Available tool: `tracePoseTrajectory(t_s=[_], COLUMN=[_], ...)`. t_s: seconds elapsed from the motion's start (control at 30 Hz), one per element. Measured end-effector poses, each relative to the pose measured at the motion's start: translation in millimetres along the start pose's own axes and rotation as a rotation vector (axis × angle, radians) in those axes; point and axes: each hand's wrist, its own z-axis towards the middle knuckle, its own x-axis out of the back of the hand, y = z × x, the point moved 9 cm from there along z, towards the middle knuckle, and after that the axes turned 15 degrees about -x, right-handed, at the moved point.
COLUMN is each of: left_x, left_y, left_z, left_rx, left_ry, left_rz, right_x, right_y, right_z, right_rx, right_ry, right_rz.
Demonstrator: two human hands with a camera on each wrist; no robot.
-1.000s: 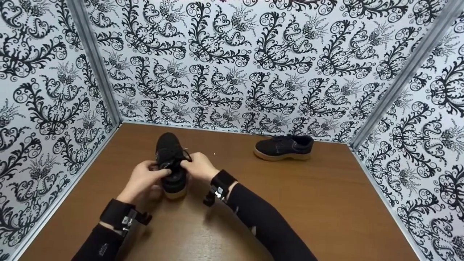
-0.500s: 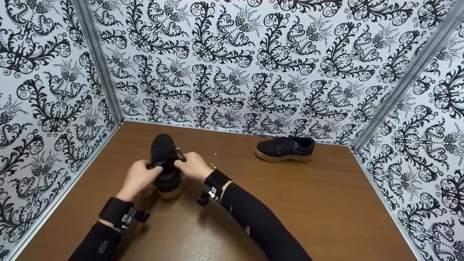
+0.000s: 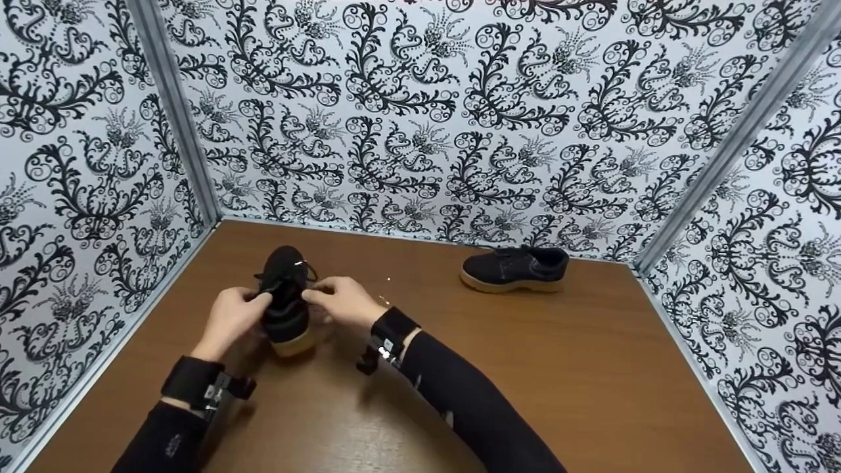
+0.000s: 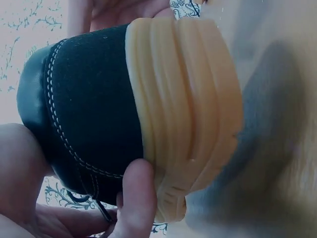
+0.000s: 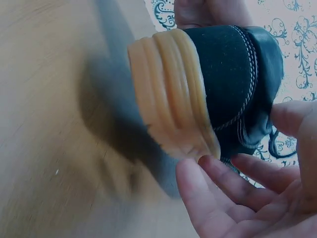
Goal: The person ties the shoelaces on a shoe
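Maybe the black lace-up shoe (image 3: 286, 320) with its thick tan rubber sole (image 3: 294, 345) — pinched between the curled left hand (image 3: 230, 316) and the curled right hand (image 3: 347, 305) — could drop if either grip gets loose.

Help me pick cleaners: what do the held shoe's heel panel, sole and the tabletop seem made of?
Heel panel: dark, matte, perhaps fabric or suede-like leather, from its flecked surface. Sole: tan, satiny, probably rubber, from moulded ridges. Tabletop: brown, lightly glossy wood or laminate, from grain and reflected light.
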Motion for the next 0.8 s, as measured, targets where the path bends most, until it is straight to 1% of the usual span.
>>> tracePoseTrajectory(t_s=[0.1, 0.27, 0.33, 0.5, 0.6, 0.7, 0.8], left_x=[6.8, 20.8, 25.8, 38.2, 46.1, 52.6, 56.7], left_y=[-4.7, -13.6, -19.4, -37.1, -45.2, -50.8, -56.0], left_z=[2.0, 5.0, 5.8, 5.7, 5.3, 6.8, 7.0], left_rx=[-0.004, 0.005, 0.021, 0.052, 0.047, 0.025, 0.008], left_ry=[0.022, 0.053, 0.055, 0.06, 0.075, 0.088, 0.085], left_rz=[0.027, 0.058, 0.073, 0.115, 0.139, 0.173, 0.2], right_x=[4, 12, 15, 16, 15, 15, 15], right_y=[4, 15, 18, 25, 29, 33, 37], right_z=[-1.6, -4.1, -5.6, -6.2, -4.9, -3.9, -3.4], right_rx=[0.01, 0.011, 0.009, 0.01, 0.003, -0.009, -0.018], right_ry=[0.005, 0.006, 0.008, 0.01, -0.006, -0.018, -0.035], right_rz=[-0.042, -0.024, -0.032, -0.094, -0.098, -0.089, -0.065])
